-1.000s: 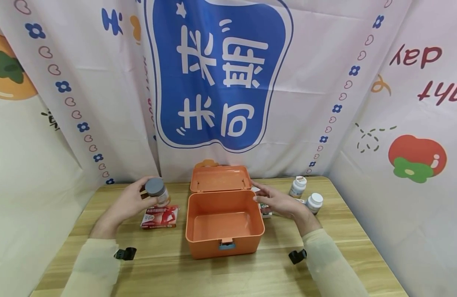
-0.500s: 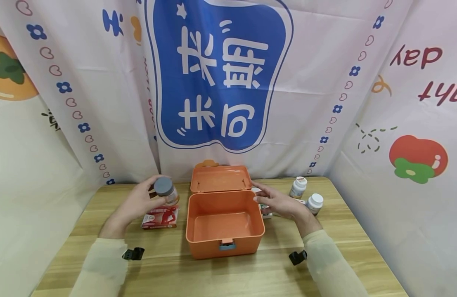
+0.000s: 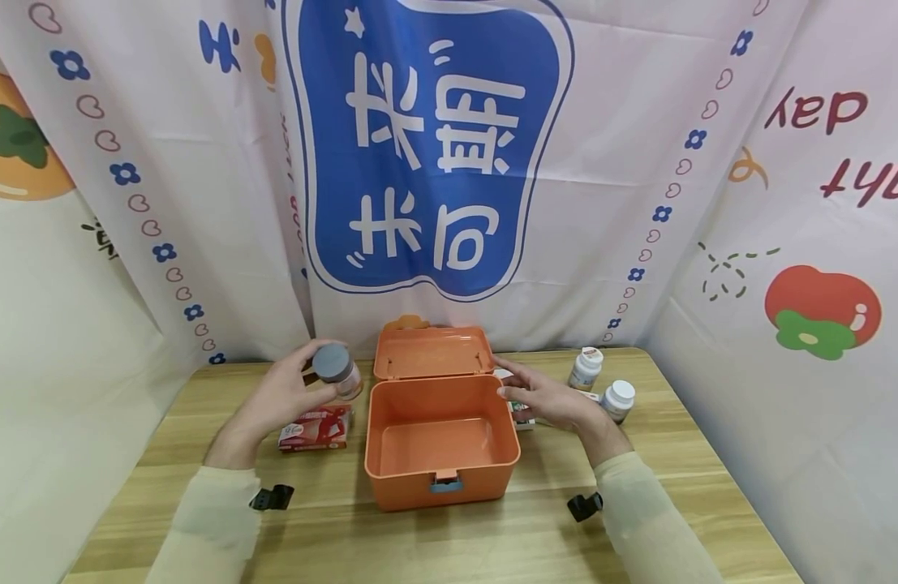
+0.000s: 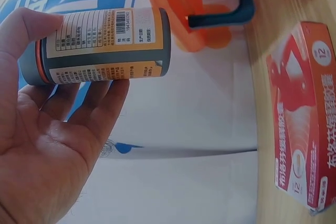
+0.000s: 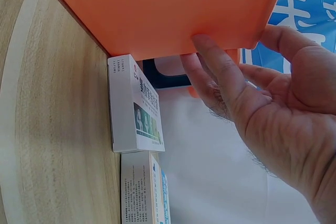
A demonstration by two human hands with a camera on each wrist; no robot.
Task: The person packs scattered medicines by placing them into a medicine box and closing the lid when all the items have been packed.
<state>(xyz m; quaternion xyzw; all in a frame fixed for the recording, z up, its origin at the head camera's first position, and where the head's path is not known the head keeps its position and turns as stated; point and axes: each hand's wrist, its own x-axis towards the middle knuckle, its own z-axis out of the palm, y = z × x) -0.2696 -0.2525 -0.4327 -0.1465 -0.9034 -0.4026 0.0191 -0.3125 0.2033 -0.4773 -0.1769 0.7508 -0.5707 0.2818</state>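
Note:
My left hand (image 3: pixel 284 393) grips a medicine bottle (image 3: pixel 350 383) with a grey lid, just left of an orange storage box (image 3: pixel 441 493). In the left wrist view the bottle (image 4: pixel 107 45) lies between thumb and fingers, its printed label facing the camera. The bottle is held up above a red medicine carton (image 3: pixel 313 428) on the table. The storage box stands with its lid (image 3: pixel 436 353) tipped back, its inside bare. My right hand (image 3: pixel 551 399) touches the box's right side; in the right wrist view its fingertips (image 5: pixel 202 40) rest against the orange wall, fingers loosely extended.
Two white bottles, one at the back (image 3: pixel 586 371) and one nearer (image 3: pixel 619 397), stand to the right. Beside the box's right wall lie a white carton (image 5: pixel 136 108) and another carton (image 5: pixel 139 187). A printed curtain (image 3: pixel 602 203) closes off the table's rear.
My left hand has carried the bottle rightward, from over the red carton's left part to close by the storage box. The right hand and the box stay in place.

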